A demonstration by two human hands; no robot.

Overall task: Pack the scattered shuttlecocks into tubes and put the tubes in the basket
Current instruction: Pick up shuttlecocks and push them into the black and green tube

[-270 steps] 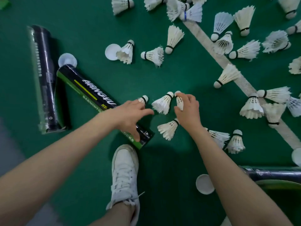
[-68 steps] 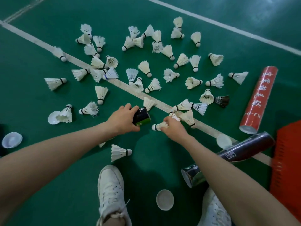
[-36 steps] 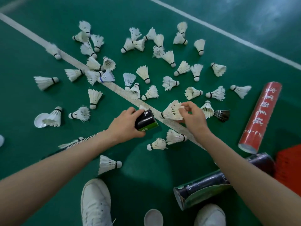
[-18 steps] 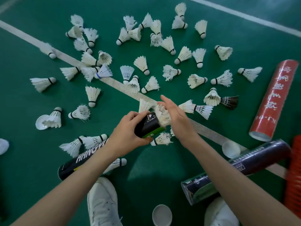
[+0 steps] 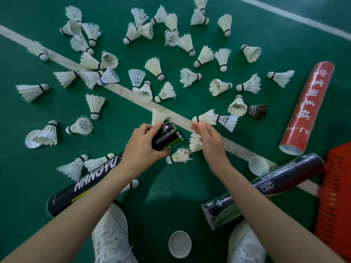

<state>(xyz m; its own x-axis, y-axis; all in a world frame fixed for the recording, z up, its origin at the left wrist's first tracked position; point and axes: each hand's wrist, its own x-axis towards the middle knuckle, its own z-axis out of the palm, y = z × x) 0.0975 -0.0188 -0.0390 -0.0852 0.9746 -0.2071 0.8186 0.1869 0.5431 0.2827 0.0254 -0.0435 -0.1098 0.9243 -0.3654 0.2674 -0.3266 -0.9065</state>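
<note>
Tube [image 5: 165,136], its open end up, sits gripped in our left hand [image 5: 142,149]; our right hand [image 5: 209,143] hovers just beside it, fingers loose, holding nothing. Beyond, shuttlecocks [image 5: 153,68] lie scattered across the green floor [image 5: 284,40].

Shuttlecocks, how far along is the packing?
Early. Done: nothing certain; no tube shows in the basket, and the red tube and dark tube lie on the floor. In hand: the left hand grips the black tube, the right hand hovers open. Left: dozens of shuttlecocks lie scattered.
</note>
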